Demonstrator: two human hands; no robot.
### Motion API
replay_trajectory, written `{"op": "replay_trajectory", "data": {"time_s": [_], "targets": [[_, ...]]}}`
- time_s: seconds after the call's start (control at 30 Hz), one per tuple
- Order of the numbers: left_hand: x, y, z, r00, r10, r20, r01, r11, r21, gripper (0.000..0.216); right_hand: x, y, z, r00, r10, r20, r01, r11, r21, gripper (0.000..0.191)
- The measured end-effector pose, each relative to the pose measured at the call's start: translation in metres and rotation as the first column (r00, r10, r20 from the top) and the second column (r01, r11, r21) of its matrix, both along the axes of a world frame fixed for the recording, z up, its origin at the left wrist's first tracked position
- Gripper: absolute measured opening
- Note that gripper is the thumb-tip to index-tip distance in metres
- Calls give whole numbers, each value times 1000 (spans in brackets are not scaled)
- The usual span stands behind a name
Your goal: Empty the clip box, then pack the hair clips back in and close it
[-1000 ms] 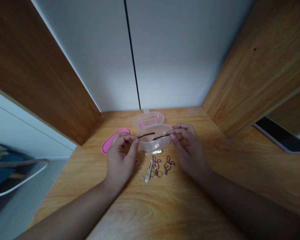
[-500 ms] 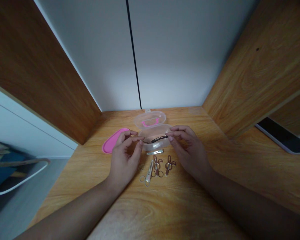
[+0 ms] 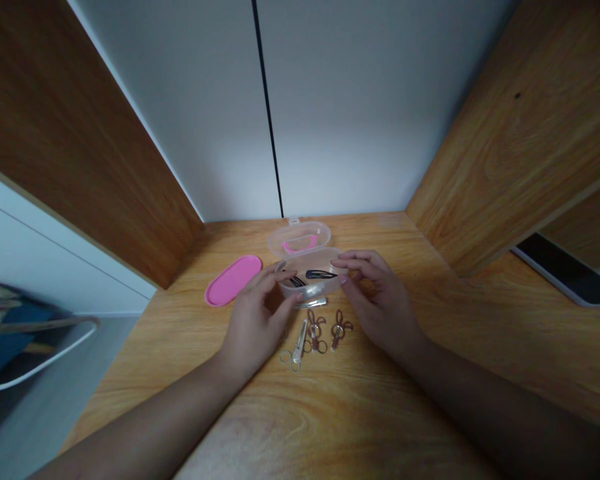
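Note:
A clear oval plastic box (image 3: 314,291) stands on the wooden surface, its hinged lid (image 3: 306,230) with a pink handle tipped back. My left hand (image 3: 260,303) is at the box's left front, thumb and index finger apart, fingertips over several black hair clips (image 3: 295,281) inside. My right hand (image 3: 375,287) is at the right end, its thumb and index finger pinching the tip of a black snap hair clip (image 3: 320,274) over the box. In front lie a silver hair clip (image 3: 313,303), a longer clip (image 3: 299,343) and two brown rabbit-shaped pieces (image 3: 314,330).
A pink oval lid or tray (image 3: 233,280) lies left of the box. At the far right is a phone-like dark slab (image 3: 570,270). Wooden side panels (image 3: 520,133) and a white back panel (image 3: 340,120) enclose the surface. Thin rings (image 3: 294,365) lie near the clips.
My left hand has moved slightly right and down, its thumb and index finger spreading. Black clips now show beneath it in the box. The clip at my right hand is turned to show its flat side.

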State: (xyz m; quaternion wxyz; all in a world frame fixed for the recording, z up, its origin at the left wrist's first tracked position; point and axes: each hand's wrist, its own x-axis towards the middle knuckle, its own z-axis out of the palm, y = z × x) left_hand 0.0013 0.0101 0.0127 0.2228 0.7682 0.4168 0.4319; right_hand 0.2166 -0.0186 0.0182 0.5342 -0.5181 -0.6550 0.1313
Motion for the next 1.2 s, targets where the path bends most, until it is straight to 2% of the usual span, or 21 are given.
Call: {"op": "replay_trajectory", "data": {"time_s": [0.13, 0.2, 0.47, 0.63, 0.8, 0.93, 1.07, 1.2], "targets": [[-2, 2, -1, 978, 149, 146, -154, 988, 25, 26, 0, -1, 1, 1000, -22, 11, 21, 998, 55, 32], [-2, 3, 0, 966, 185, 184, -194, 980, 36, 28, 0, -1, 1, 999, -33, 2, 33, 997, 77, 33], [-1, 0, 0, 976, 161, 150, -171, 984, 54, 36, -1, -4, 1, 1000, -21, -1, 21, 997, 79, 26], [-2, -1, 2, 978, 175, 114, -185, 979, 86, 34, -1, -4, 2, 1000, -23, 8, 22, 996, 83, 24], [-2, 1, -1, 965, 194, 177, -204, 978, 42, 35, -1, -5, 3, 1000, -9, 2, 9, 998, 62, 22], [-2, 3, -4, 979, 142, 145, -136, 989, -51, 36, -2, -6, 2, 998, 56, 13, -56, 997, 43, 17], [-2, 3, -5, 995, 71, 68, -69, 997, -44, 31, -5, -7, 2, 990, 119, 81, -124, 991, 55, 19], [-1, 3, -4, 998, 43, 47, -42, 999, -30, 31, -7, -8, 5, 973, 107, 203, -125, 989, 82, 22]]}}
